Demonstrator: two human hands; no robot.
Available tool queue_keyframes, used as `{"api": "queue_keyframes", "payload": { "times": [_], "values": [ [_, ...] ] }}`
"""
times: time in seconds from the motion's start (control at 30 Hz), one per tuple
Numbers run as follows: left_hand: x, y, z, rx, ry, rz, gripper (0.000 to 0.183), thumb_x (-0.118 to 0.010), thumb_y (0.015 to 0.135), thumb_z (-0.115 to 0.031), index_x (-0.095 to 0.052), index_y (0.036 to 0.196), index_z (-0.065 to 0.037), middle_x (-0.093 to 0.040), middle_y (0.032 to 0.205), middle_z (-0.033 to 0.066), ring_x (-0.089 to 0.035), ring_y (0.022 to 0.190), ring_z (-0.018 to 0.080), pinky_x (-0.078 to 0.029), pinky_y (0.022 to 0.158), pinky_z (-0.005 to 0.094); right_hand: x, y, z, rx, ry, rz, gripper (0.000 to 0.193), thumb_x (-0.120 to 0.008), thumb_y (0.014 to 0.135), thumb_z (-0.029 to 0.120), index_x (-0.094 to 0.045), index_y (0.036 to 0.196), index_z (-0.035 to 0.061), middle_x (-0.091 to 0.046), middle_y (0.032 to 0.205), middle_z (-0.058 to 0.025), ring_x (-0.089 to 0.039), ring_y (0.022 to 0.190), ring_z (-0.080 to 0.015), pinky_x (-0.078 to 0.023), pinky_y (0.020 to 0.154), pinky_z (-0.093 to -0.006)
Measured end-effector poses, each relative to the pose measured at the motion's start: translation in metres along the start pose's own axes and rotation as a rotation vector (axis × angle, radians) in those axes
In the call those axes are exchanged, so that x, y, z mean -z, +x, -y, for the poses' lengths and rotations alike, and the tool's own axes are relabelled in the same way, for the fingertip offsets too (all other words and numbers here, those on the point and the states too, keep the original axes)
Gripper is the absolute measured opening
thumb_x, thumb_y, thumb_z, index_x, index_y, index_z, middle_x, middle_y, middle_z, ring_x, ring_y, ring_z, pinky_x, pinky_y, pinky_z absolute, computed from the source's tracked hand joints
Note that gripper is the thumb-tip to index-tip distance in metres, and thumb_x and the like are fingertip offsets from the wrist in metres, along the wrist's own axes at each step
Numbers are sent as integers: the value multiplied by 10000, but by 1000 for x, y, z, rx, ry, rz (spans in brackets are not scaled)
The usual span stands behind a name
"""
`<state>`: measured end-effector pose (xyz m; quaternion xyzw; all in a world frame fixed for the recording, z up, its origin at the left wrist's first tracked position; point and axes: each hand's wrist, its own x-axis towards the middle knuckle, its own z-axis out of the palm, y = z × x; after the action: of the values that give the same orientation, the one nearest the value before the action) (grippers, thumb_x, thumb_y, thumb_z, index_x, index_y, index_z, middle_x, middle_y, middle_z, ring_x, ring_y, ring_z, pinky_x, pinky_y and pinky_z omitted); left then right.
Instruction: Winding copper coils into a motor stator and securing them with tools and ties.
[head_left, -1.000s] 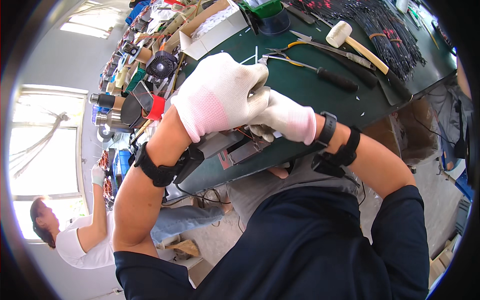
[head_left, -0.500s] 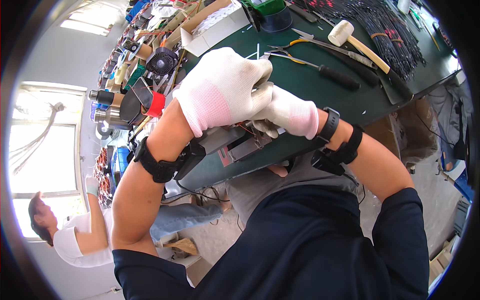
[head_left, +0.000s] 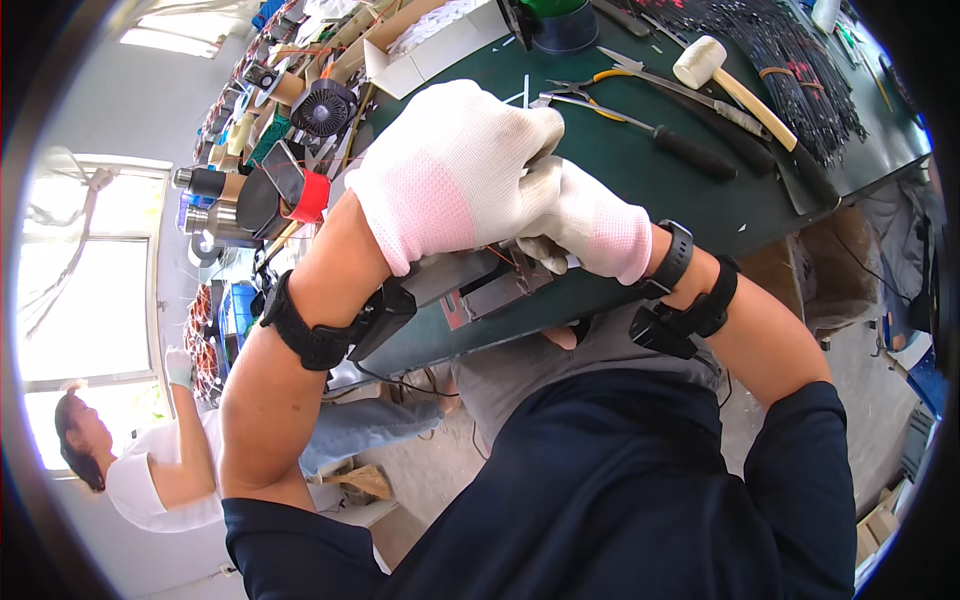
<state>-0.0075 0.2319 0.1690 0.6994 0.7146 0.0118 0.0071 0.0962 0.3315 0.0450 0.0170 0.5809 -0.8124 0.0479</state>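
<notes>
Curled into narrow grip with left hand [head_left: 455,160] and right hand [head_left: 585,212] alike, touching each other in white-and-pink gloves [head_left: 430,205]. Honestly can't tell if pinching anything, too covered up. Held right over grey metal fixture [head_left: 497,297], kinda half hidden below, near front edge of green bench [head_left: 695,205]. Got pliers [head_left: 572,87], black-handled tool [head_left: 697,153] and mallet [head_left: 700,62] lying farther back on bench, plus white box [head_left: 440,60] past left hand.

A person's gloved left hand [head_left: 455,165] and right hand [head_left: 590,215] meet, fingers [head_left: 545,128] curled. Both arms [head_left: 268,400], bent, angle inward.
</notes>
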Motion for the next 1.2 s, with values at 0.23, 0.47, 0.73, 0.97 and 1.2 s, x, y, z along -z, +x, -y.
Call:
{"api": "queue_keyframes", "payload": {
  "times": [0.23,0.47,0.73,0.97,1.2],
  "values": [
    [-3,0,2,-18,20,2,198,-684,830,-236,-682,820,-39,-652,686,198,-670,662,400,-535,630,451,-24,-4,-1,7,27,-126,182,-688,976,158,-679,909,-11,-584,593,-34,-533,430,-98,-416,386,-269],
    [-2,-2,2,-13,21,-2,205,-688,827,-238,-687,825,-34,-657,691,200,-674,658,395,-539,628,441,-27,-2,-20,72,352,-136,204,-708,977,189,-674,889,8,-569,612,-18,-527,434,-86,-407,383,-255],
    [-4,0,1,-18,45,-4,200,-687,838,-233,-692,842,-33,-664,700,197,-681,666,390,-546,638,436,7,3,8,24,-73,104,207,-697,947,172,-696,1018,-22,-626,630,-30,-567,438,-113,-479,421,-250],
    [-2,-3,3,49,5,-3,192,-671,879,-220,-704,902,-33,-684,727,194,-700,690,380,-558,649,423,6,-23,-8,249,-94,-265,152,-675,914,13,-733,1049,-25,-703,939,-90,-684,727,-135,-543,579,-259],
    [4,0,3,11,-47,93,304,-776,851,-298,-749,1056,-75,-689,756,190,-693,720,379,-552,669,428,10,-35,-20,951,-894,-813,261,-784,804,-17,-762,1049,70,-677,923,-100,-690,747,-287,-557,655,-347]
  ]
}}
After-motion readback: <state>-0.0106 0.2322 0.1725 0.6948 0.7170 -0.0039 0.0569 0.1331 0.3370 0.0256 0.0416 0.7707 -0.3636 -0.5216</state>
